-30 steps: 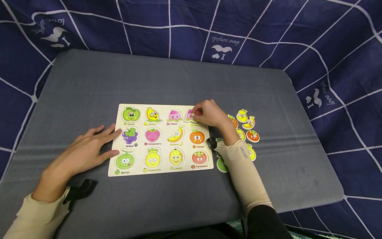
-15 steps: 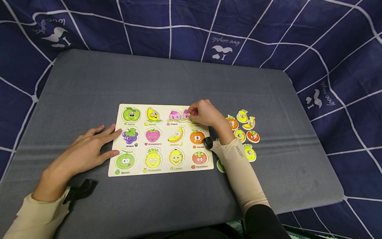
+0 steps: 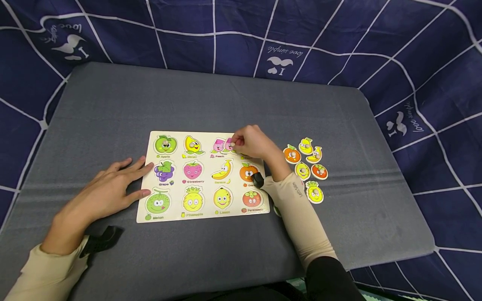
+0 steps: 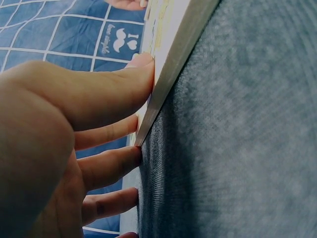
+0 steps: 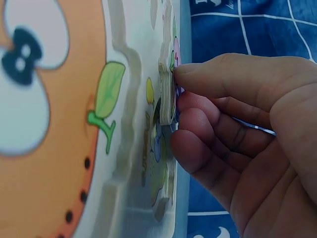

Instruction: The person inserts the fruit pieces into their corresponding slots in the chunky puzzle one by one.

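A pale wooden fruit puzzle board point(image 3: 208, 200) lies on the grey table. My right hand point(image 3: 254, 143) pinches a pink peach puzzle piece point(image 3: 228, 145) by its small knob, partly overlapping the printed peach in the top row. In the right wrist view the peach piece point(image 5: 167, 94) stands edge-on, close over the board's face, with thumb and fingertips at its knob. Fingers fairly straight, my left hand point(image 3: 107, 192) rests at the board's left edge; its thumb point(image 4: 114, 91) touches that edge. Knobbed apple point(image 3: 165, 144) and mango point(image 3: 192, 144) pieces sit in their recesses.
Loose fruit pieces lie right of the board, among them an orange point(image 3: 292, 154), a pear point(image 3: 306, 146), a banana point(image 3: 314, 155), a lemon point(image 3: 302, 171), a persimmon point(image 3: 319, 172) and a pineapple point(image 3: 314, 192). My right forearm hides others. A blue checked curtain point(image 3: 241, 50) surrounds the table.
My right hand has slid left along the top row with the peach piece, from the rightmost recess to over the peach recess. My left hand has stayed in place.
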Tool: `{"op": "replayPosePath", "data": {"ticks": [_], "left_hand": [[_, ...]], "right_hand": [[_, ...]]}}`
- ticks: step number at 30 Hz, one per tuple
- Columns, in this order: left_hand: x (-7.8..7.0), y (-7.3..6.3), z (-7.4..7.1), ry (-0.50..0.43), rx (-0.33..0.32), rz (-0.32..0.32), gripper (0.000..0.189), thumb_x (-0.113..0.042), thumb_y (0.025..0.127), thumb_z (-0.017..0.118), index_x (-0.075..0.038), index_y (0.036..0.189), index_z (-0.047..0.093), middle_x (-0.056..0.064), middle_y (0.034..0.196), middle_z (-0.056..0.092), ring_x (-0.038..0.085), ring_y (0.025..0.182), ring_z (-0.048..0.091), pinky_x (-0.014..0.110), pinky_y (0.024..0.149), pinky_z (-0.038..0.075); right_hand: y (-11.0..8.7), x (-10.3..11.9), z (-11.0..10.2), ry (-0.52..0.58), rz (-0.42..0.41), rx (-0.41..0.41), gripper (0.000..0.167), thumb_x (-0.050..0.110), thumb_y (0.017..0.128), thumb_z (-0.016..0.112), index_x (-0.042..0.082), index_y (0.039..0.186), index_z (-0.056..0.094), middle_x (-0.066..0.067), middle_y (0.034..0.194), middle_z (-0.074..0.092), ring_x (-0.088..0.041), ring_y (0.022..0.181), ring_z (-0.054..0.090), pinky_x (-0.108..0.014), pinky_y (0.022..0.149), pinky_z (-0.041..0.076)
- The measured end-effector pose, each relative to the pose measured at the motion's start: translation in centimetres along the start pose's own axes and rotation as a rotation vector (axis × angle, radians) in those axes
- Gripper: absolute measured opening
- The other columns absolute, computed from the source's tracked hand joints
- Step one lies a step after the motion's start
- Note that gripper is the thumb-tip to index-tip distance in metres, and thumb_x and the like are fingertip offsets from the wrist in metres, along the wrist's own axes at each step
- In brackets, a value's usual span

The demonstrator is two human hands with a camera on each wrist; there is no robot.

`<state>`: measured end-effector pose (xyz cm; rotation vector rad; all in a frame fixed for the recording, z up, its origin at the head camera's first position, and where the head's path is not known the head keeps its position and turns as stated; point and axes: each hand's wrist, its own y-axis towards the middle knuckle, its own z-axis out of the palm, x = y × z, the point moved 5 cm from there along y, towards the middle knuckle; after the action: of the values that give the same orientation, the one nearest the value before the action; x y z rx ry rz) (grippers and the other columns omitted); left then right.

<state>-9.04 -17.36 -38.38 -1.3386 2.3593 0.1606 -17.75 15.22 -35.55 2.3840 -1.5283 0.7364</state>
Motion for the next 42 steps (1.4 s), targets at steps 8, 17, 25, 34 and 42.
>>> {"op": "replayPosePath", "data": {"ticks": [8, 17, 25, 34, 42], "left_hand": [[0.1, 0.0, 0.0, -0.003, 0.000, -0.003, 0.073, -0.037, 0.088, 0.075, -0.008, 0.148, 0.046, 0.026, 0.151, 0.036, 0.057, 0.133, 0.031, 0.071, 0.100, 0.025], [0.1, 0.0, 0.0, 0.003, -0.010, 0.004, 0.073, -0.037, 0.088, 0.076, -0.008, 0.148, 0.046, 0.026, 0.150, 0.038, 0.057, 0.133, 0.032, 0.070, 0.100, 0.026], [0.1, -0.1, -0.1, -0.001, -0.016, 0.002, 0.073, -0.037, 0.088, 0.076, -0.009, 0.148, 0.046, 0.025, 0.150, 0.038, 0.057, 0.133, 0.033, 0.070, 0.099, 0.026], [0.0, -0.1, -0.1, -0.013, -0.007, -0.003, 0.074, -0.036, 0.088, 0.076, -0.009, 0.149, 0.045, 0.025, 0.151, 0.038, 0.057, 0.134, 0.032, 0.071, 0.100, 0.025], [0.0, -0.1, -0.1, -0.014, -0.011, -0.003, 0.073, -0.035, 0.087, 0.076, -0.008, 0.148, 0.046, 0.025, 0.150, 0.038, 0.057, 0.133, 0.032, 0.071, 0.099, 0.026]], "right_hand": [[0.4, 0.5, 0.3, 0.001, -0.007, 0.005, 0.005, 0.008, 0.087, 0.071, 0.005, 0.087, 0.075, -0.001, 0.070, 0.063, -0.012, 0.064, 0.054, -0.023, 0.061, 0.043], [1.0, 1.2, 0.7, 0.003, -0.032, 0.014, 0.005, 0.008, 0.087, 0.071, 0.005, 0.086, 0.074, 0.000, 0.069, 0.063, -0.011, 0.063, 0.053, -0.022, 0.060, 0.042], [1.5, 1.8, 1.1, -0.005, -0.024, 0.035, 0.006, 0.010, 0.088, 0.071, 0.004, 0.088, 0.074, -0.001, 0.070, 0.063, -0.013, 0.065, 0.054, -0.022, 0.062, 0.043], [1.7, 2.0, 1.3, -0.002, -0.011, 0.042, 0.007, 0.011, 0.090, 0.070, 0.005, 0.089, 0.075, -0.001, 0.071, 0.064, -0.013, 0.066, 0.054, -0.023, 0.063, 0.044], [1.8, 1.9, 1.4, -0.015, -0.002, 0.040, 0.007, 0.010, 0.090, 0.070, 0.004, 0.090, 0.075, -0.002, 0.072, 0.064, -0.013, 0.067, 0.054, -0.023, 0.063, 0.044]]}}
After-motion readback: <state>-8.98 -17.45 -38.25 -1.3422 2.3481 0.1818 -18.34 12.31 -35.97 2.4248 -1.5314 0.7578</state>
